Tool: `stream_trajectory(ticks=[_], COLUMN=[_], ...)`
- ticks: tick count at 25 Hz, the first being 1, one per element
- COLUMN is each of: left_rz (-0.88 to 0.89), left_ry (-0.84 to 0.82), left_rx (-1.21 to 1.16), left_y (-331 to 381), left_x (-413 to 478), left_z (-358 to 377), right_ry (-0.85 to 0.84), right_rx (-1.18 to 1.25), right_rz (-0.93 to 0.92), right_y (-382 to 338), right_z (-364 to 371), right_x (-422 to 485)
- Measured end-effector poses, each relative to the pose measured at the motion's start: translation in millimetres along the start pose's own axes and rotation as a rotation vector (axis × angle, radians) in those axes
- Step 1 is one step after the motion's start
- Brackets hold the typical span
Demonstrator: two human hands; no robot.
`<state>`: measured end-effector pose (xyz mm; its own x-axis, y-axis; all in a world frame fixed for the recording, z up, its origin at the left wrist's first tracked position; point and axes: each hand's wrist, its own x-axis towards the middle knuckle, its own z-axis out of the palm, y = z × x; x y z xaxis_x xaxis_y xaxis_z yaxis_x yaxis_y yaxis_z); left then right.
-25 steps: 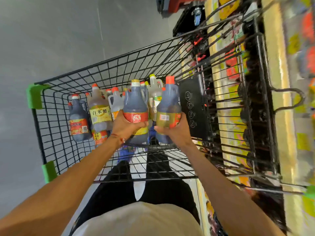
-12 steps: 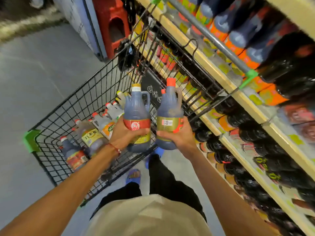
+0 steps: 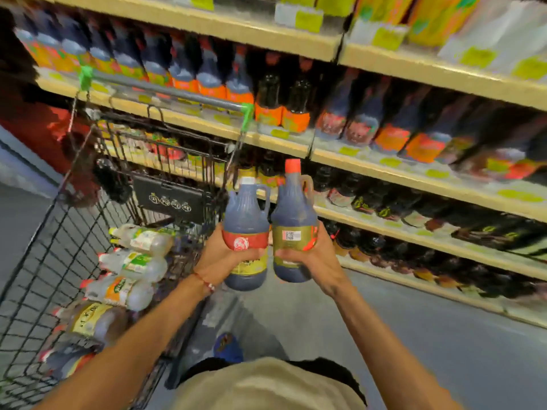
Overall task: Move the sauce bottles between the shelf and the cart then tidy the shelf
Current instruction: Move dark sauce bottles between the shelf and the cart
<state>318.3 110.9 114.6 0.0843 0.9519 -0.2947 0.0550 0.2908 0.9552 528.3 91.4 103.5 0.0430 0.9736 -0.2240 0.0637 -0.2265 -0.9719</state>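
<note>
Two dark sauce bottles were held upright, side by side, in the air between the cart (image 3: 59, 232) and the shelf (image 3: 370, 161). The white-capped bottle (image 3: 245, 220), with a red band label, was gripped round its lower body by the left hand (image 3: 220, 258), thumb laid across the front under the label. The red-capped bottle (image 3: 293, 214), with an olive-gold label and a barcode sticker, was gripped the same way by the right hand (image 3: 313, 258). The hands were close together, thumbs nearly meeting. Whether the two bottles touched could not be told.

A red cord bracelet (image 3: 204, 282) was seen on the left wrist.

The black wire cart was at the left, its grey handle bar (image 3: 165, 93) with green ends seen against the shelf front. A row of pale bottles (image 3: 142, 238) with red or orange caps was seen inside the basket. A black plaque (image 3: 168, 199) with white round marks was fixed at the handle end.

The shelf tiers were packed with dark bottles (image 3: 296, 105), many orange-labelled and heavily blurred. Yellow-green price tags (image 3: 349, 150) were stuck along the shelf edges.

Grey floor (image 3: 414, 335) was seen below, and a blue shoe (image 3: 228, 347) under the bottles.
</note>
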Motion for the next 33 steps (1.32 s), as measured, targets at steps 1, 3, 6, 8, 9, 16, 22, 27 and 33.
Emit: stream_trajectory(ticks=[1,3,6,8,9,16,22,27,33], left_rz=[0.006,0.024,0.048,0.072,0.078,0.096,0.101,0.136,0.121], left_ry=[-0.032,-0.085,-0.183,-0.245,-0.267,-0.467,-0.542,-0.527,-0.481], left_rx=[-0.002,0.009,0.043,0.067,0.073,0.111,0.168,0.232,0.286], left_y=[2.7,8.1,9.6,5.6,2.9,15.5,17.5,16.3,28.7], left_x=[-1.0,-7.5,-22.9,-27.1,-27.9,-28.4,18.7,67.9,88.1], left_z=[27.5,88.6,185.1,240.7,264.1,428.7,537.5,617.2,690.6], right_ry=[0.036,0.097,0.150,0.207,0.225,0.372,0.445,0.496,0.465], right_rx=[0.018,0.027,0.055,0.064,0.090,0.181,0.147,0.074,-0.007], right_rz=[-0.006,-0.024,-0.043,-0.031,-0.016,0.060,0.068,0.094,0.082], right_y=[-0.6,-0.9,3.1,12.5,18.9,45.6,55.7,62.9,68.1], right_z=[-25.3,-80.5,-171.0,-226.8,-250.4,-403.2,-510.7,-594.5,-680.3], right_x=[-12.4,-34.8,-68.8,-87.7,-95.4,-136.9,-118.7,-83.8,-54.1])
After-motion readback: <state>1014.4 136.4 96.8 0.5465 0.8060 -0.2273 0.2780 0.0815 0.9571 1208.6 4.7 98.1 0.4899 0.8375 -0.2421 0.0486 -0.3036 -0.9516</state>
